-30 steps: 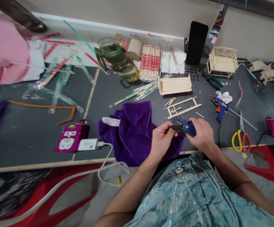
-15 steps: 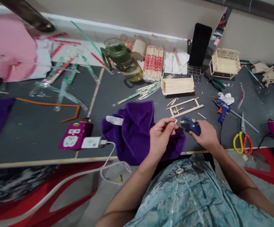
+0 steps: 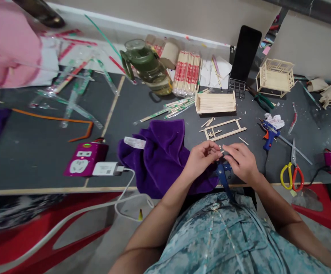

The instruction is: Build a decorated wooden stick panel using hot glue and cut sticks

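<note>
My left hand (image 3: 204, 158) is closed in a pinch on a short piece of wooden stick (image 3: 222, 151). Close against it from the other side, my right hand (image 3: 242, 161) has its thumb and fingertips pinched at the same small piece; its far end is hard to make out. Below the fingers a blue hand tool (image 3: 224, 174), like small cutters, rests at the table edge, out of both hands. Just beyond the hands lies a flat frame of thin sticks (image 3: 225, 129), with a few loose bits beside it. A purple cloth (image 3: 162, 156) lies under my left wrist.
Behind the frame stand a small stick bench (image 3: 215, 103) and another stick model (image 3: 276, 77). A blue glue gun (image 3: 270, 133) and scissors (image 3: 292, 167) lie to the right. Left are a green-lidded jug (image 3: 154, 72), bundled sticks (image 3: 186, 73) and a purple power socket (image 3: 85, 158).
My right hand has let go of the blue tool, which now lies lower, at the table edge. That hand has moved left to meet my left hand at the small stick piece.
</note>
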A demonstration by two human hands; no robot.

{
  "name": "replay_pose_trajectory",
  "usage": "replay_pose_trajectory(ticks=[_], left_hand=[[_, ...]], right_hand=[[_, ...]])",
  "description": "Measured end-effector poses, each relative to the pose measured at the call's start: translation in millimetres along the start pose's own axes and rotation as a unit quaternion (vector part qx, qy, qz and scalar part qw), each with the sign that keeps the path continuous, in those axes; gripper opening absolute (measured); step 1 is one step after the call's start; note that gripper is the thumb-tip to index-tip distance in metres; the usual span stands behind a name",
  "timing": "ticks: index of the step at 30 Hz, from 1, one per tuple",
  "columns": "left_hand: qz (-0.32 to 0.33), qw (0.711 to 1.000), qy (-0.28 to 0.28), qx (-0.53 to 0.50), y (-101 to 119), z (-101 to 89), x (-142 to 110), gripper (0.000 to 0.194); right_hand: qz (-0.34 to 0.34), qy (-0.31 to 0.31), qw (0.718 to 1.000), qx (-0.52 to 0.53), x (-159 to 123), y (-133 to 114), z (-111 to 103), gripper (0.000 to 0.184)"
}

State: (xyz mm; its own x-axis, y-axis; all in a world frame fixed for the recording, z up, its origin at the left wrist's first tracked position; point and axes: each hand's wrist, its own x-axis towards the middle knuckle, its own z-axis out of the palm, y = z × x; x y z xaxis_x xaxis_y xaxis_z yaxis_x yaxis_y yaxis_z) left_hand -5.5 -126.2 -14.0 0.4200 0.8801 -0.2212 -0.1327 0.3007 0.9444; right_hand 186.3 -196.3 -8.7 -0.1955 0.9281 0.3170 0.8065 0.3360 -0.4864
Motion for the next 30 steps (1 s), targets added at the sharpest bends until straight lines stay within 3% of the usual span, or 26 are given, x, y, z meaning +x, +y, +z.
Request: replay_pose_trajectory(ticks=[4,8,10,12,15,18,22,25,30], left_hand=[[-0.034,0.998,-0.039,-0.032,1.5,1.6,10.8,0.034],[-0.053,0.996,-0.058,-0.030,1.5,-5.9,21.2,0.037],[-0.036,0.997,-0.066,0.015,0.3,-12.8,30.4,0.035],[0.028,0.991,-0.027,0.130,-0.3,-21.1,44.6,0.028],[0.138,0.919,0.100,0.355,2.0,-31.6,71.8,0.011],[0.136,0.846,0.075,0.510,7.8,-32.6,94.9,0.014],[0.105,0.764,0.010,0.636,15.5,-21.3,108.6,0.025],[0.100,0.734,-0.010,0.672,17.1,-14.2,111.8,0.025],[0.106,0.708,-0.028,0.697,15.8,-11.5,115.3,0.024]], right_hand=[[-0.065,-0.024,0.997,0.031,26.1,10.9,-4.8,0.031],[-0.091,-0.066,0.994,-0.001,37.6,21.2,-4.3,0.031],[-0.083,-0.087,0.992,-0.036,41.6,28.1,-2.9,0.031],[-0.033,-0.088,0.994,-0.057,46.3,37.5,0.0,0.031],[0.088,-0.052,0.994,-0.033,55.2,55.0,7.9,0.026],[0.176,-0.015,0.984,0.006,63.5,70.5,16.7,0.020],[0.215,0.046,0.975,0.018,68.4,80.8,21.3,0.018],[0.221,0.085,0.971,0.030,68.5,83.2,21.2,0.018],[0.217,0.085,0.971,0.052,68.1,83.3,26.0,0.018]])
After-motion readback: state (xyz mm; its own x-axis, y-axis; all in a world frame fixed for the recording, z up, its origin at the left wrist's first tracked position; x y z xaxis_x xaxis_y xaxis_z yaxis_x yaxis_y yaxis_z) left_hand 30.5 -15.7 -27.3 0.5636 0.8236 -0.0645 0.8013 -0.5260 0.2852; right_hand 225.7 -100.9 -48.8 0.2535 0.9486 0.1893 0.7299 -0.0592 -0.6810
